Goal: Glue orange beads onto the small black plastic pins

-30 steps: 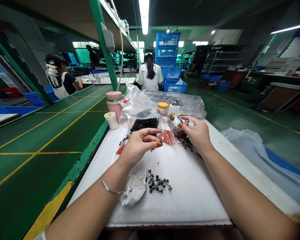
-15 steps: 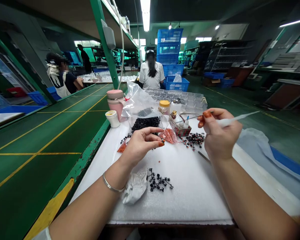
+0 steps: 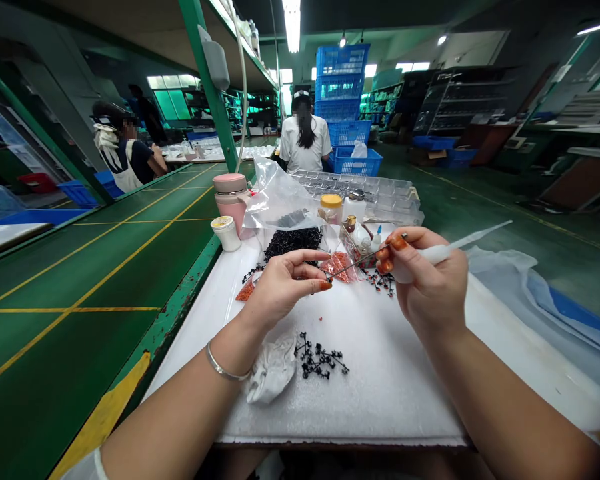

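My left hand [image 3: 285, 287] hovers over the white foam mat [image 3: 370, 373], thumb and forefinger pinched together on something too small to name. My right hand [image 3: 425, 280] grips a white syringe-like applicator [image 3: 455, 247] whose thin metal needle [image 3: 355, 262] points left, its tip at my left fingertips. Just behind my hands lie a small bag of orange-red pieces [image 3: 343, 265] and a cluster of black parts with red tips [image 3: 383, 280]. A black branched parts sprue [image 3: 320, 360] lies on the mat near me, beside a crumpled white cloth [image 3: 273, 373].
At the mat's far end stand a pink cup [image 3: 233, 200], a small white jar [image 3: 226, 232], a yellow-lidded jar [image 3: 331, 208], a clear bag over black parts [image 3: 293, 240] and clear compartment trays [image 3: 380, 197]. A green conveyor [image 3: 90, 267] runs left. Other people sit beyond.
My right hand lifted the applicator from beside the jars, swung it right, then brought its needle tip left to my left fingertips. My left hand stayed pinched in place.
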Action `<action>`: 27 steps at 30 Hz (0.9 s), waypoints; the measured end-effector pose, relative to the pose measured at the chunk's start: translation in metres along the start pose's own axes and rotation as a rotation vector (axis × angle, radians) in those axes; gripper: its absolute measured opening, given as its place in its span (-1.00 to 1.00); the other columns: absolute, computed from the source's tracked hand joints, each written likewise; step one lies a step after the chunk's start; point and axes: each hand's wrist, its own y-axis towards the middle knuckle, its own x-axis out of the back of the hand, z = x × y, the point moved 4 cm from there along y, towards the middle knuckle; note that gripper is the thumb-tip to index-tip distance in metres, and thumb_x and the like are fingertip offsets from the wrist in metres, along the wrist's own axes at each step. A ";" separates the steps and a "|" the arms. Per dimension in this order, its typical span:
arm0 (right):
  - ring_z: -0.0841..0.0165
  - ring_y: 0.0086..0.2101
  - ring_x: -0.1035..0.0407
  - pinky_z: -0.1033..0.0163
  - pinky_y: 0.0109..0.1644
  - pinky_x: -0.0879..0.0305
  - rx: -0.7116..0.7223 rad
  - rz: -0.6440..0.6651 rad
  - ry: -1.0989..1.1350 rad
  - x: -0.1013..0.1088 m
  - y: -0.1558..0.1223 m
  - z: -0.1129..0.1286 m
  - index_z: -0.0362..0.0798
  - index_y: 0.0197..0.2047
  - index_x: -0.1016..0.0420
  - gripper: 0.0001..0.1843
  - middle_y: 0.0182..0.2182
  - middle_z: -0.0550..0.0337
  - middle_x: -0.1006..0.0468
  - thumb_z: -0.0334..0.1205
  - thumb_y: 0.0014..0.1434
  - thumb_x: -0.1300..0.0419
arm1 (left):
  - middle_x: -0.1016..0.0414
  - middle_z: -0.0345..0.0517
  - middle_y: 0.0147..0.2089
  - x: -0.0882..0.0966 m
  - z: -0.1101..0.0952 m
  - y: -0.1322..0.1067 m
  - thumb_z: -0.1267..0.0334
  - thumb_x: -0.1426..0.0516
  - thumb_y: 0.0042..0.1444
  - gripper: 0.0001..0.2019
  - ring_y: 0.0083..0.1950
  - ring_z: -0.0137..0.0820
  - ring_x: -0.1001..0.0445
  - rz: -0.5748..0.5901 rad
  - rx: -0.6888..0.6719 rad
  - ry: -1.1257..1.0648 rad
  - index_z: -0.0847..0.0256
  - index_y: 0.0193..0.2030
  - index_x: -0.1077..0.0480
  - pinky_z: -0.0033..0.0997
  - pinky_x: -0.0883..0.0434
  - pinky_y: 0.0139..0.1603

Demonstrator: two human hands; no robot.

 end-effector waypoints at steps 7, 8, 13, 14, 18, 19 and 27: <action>0.46 -0.54 -0.37 0.34 -0.49 -0.26 0.027 -0.017 0.038 -0.001 0.000 0.002 -0.06 -0.35 -0.56 -0.97 -0.51 0.23 -0.52 -0.30 0.13 -0.31 | -0.59 -0.16 -0.38 0.000 -0.001 0.000 0.38 -0.39 -0.12 -0.55 -0.34 -0.51 -0.51 0.005 -0.008 -0.006 0.26 -0.02 -0.51 -0.53 -0.40 -0.25; 0.46 -0.54 -0.37 0.34 -0.49 -0.26 0.033 -0.029 0.053 0.000 0.001 0.003 -0.06 -0.35 -0.56 -0.98 -0.52 0.24 -0.52 -0.31 0.13 -0.31 | -0.59 -0.16 -0.38 0.001 -0.001 0.000 0.39 -0.38 -0.12 -0.55 -0.34 -0.51 -0.51 0.002 -0.008 -0.009 0.26 -0.02 -0.51 -0.53 -0.40 -0.25; 0.48 -0.55 -0.35 0.36 -0.50 -0.26 0.079 -0.141 0.071 0.011 0.011 0.006 -0.08 -0.38 -0.54 -0.98 -0.53 0.24 -0.51 -0.35 0.09 -0.31 | -0.59 -0.17 -0.38 0.000 -0.001 -0.001 0.41 -0.37 -0.10 -0.57 -0.34 -0.51 -0.52 0.006 -0.010 -0.016 0.23 -0.02 -0.52 -0.54 -0.40 -0.26; 0.48 -0.55 -0.36 0.37 -0.51 -0.26 0.094 -0.172 0.065 0.015 0.013 0.007 -0.09 -0.39 -0.54 -0.97 -0.53 0.24 -0.51 -0.36 0.07 -0.31 | -0.59 -0.16 -0.38 0.000 -0.001 -0.001 0.40 -0.37 -0.10 -0.58 -0.34 -0.51 -0.52 0.008 -0.012 -0.011 0.23 -0.03 -0.53 -0.54 -0.40 -0.26; 0.47 -0.55 -0.35 0.37 -0.51 -0.25 0.166 -0.283 0.021 0.030 0.023 0.008 -0.10 -0.40 -0.52 -0.95 -0.54 0.23 -0.51 -0.35 0.05 -0.32 | -0.59 -0.15 -0.37 0.000 -0.004 -0.001 0.36 -0.37 -0.08 -0.69 -0.34 -0.52 -0.50 -0.001 -0.039 -0.006 0.22 -0.14 -0.56 -0.56 -0.39 -0.28; 0.47 -0.56 -0.34 0.36 -0.51 -0.25 0.180 -0.301 0.009 0.033 0.025 0.008 -0.10 -0.40 -0.52 -0.94 -0.54 0.24 -0.50 -0.33 0.04 -0.33 | -0.59 -0.15 -0.36 0.001 -0.005 -0.001 0.36 -0.37 -0.08 -0.74 -0.34 -0.52 -0.50 -0.003 -0.050 -0.014 0.23 -0.19 -0.57 -0.56 -0.39 -0.28; 0.50 -0.59 -0.31 0.37 -0.52 -0.23 0.163 -0.331 -0.074 0.041 0.031 -0.004 -0.10 -0.39 -0.51 -0.88 -0.56 0.26 -0.50 -0.26 0.02 -0.35 | -0.57 -0.16 -0.39 0.003 -0.008 -0.002 0.29 -0.38 -0.07 -0.79 -0.37 -0.52 -0.46 -0.016 -0.102 -0.042 0.22 -0.24 -0.60 -0.54 -0.38 -0.32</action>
